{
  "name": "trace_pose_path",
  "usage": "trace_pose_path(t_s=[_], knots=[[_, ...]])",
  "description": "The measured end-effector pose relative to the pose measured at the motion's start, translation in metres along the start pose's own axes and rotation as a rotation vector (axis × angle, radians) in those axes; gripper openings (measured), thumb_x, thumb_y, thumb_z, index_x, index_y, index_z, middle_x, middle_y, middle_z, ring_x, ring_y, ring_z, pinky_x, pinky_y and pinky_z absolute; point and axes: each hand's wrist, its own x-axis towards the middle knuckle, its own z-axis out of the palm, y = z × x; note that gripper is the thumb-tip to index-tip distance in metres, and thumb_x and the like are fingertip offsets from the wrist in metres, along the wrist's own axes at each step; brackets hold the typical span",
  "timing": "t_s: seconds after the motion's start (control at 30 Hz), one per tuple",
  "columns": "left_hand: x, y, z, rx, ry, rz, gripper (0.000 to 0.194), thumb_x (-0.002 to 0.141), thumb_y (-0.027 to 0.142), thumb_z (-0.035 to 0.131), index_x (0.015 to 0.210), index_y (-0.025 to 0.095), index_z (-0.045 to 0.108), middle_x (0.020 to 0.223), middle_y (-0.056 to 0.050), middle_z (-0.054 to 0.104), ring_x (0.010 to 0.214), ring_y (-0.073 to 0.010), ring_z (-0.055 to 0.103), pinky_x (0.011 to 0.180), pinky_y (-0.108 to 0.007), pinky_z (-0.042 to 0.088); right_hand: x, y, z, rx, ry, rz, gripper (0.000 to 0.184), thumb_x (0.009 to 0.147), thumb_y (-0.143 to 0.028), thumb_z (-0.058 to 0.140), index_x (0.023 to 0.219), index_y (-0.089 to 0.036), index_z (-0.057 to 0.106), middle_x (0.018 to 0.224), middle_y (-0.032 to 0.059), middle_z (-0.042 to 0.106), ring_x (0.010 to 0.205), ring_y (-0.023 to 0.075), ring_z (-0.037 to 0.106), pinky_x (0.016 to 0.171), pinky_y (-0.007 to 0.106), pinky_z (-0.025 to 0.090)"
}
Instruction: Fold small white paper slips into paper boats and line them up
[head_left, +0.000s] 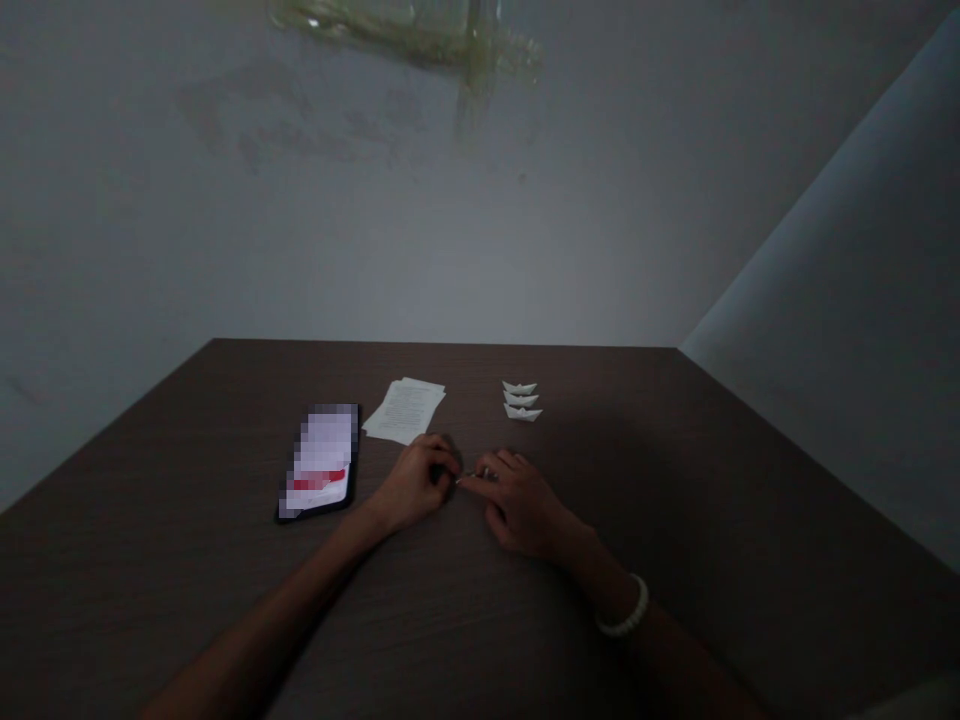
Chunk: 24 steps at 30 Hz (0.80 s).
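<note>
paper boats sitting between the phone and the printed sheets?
No, the three paper boats sit right of the printed sheets, while the phone lies left of those sheets.

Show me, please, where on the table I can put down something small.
Bare table lies right of the paper boats and right hand, also left of the phone. The middle is crowded: phone, printed sheets, left hand and right hand lie close together.

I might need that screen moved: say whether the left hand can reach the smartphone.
Probably yes: nothing lies between the left hand and the smartphone, though that hand seems busy beside the right hand.
</note>
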Motion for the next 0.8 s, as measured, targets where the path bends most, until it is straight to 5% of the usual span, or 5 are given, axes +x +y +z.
trace_pose_path(t_s=[0.8], knots=[[-0.0023, 0.0074, 0.0017, 0.045, -0.009, 0.015, 0.003, 0.072, 0.015, 0.067, 0.074, 0.018, 0.066, 0.086, -0.005, 0.061, 0.089, -0.0219, 0.057, 0.083, -0.035, 0.046, -0.0062, 0.0077, 0.0073, 0.082, 0.118, -0.030, 0.031, 0.078, -0.008, 0.057, 0.104, -0.023, 0.066, 0.105, 0.0053, 0.062, 0.098, 0.0201, 0.053, 0.085, 0.033, 0.045]])
